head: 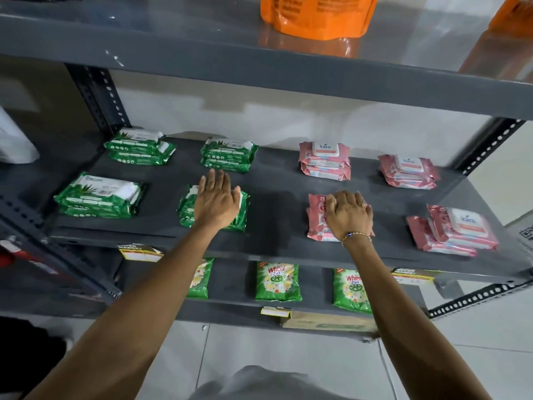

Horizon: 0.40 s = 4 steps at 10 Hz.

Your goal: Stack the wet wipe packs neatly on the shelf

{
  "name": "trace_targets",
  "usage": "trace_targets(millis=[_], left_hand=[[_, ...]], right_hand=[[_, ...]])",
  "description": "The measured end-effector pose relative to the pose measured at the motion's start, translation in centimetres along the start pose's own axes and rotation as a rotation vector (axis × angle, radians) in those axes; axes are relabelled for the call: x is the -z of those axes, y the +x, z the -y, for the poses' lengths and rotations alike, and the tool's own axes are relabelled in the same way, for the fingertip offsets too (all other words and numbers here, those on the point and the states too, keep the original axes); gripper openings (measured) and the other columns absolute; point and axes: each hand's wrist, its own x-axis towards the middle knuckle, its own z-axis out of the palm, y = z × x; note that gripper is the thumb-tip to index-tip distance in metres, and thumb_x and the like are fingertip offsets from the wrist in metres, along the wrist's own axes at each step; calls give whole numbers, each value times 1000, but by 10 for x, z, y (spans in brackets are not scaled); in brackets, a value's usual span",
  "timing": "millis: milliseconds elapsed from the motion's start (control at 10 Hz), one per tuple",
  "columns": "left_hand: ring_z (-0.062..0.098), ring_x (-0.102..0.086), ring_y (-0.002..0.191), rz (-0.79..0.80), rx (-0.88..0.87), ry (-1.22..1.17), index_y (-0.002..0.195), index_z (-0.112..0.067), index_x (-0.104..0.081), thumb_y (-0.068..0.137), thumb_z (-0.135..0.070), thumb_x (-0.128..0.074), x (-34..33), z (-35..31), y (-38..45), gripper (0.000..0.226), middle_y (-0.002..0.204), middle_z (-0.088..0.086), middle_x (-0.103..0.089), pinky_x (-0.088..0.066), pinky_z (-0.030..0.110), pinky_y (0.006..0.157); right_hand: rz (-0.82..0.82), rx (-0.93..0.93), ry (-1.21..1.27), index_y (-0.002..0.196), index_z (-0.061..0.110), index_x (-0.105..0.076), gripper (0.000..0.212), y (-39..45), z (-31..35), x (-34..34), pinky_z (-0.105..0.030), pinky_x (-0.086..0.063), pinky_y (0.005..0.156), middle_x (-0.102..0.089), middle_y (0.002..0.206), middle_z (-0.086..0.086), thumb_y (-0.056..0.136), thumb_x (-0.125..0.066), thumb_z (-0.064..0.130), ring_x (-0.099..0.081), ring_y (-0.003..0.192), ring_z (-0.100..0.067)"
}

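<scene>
On the dark grey shelf (277,186) lie small stacks of wet wipe packs. Green stacks fill the left half: back left (138,147), back middle (227,154), front left (98,196) and front middle (187,209). Pink stacks fill the right half: back (324,160), back right (408,171), front (315,217) and front right (452,230), whose top pack sits askew. My left hand (216,200) lies flat, fingers spread, on the front middle green stack. My right hand (349,215) rests with curled fingers on the front pink stack; I cannot tell whether it grips a pack.
An upper shelf (259,59) overhangs, carrying orange pouches (317,13). The lower shelf holds green detergent bags (278,281) and a cardboard box (328,321). Perforated uprights (101,96) frame the rack. A white object (14,140) stands at the far left.
</scene>
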Motion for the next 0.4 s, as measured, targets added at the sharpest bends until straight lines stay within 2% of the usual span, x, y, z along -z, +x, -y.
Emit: trace_targets(millis=[100,200,300,400], left_hand=[[25,1,148,34,-1,-33,151,-3,-15,99,-40,-11,1,2,0,64,160,11,-10,2,40,121],[24,0,148,106,0,-96,151,-5,-16,99,-41,-10,6,4,0,64,161,10,-8,3,40,121],[25,-1,148,112,-11,-206,150,-5,-22,99,-43,-12,17,7,2,64,160,12,-13,2,42,120],[27,-7,148,-150,-67,-178,149,-2,-22,101,-39,-16,25,2,-14,61,158,14,-20,-1,40,120]], right_hand=[[30,-6,7,121,15,-52,54,0,-2,-1,-53,-25,111,-50,137,-5,91,-18,44,-29,138,-29],[100,-17,-18,135,16,-42,55,0,0,5,-56,-13,116,-39,148,-3,94,-17,43,-17,144,-27],[118,-31,-68,145,15,-26,60,-1,3,15,-56,4,115,-23,157,0,95,-12,46,-2,147,-25],[-74,-18,-57,150,13,-13,63,-19,17,23,-53,7,117,-12,160,-2,96,-11,47,3,148,-22]])
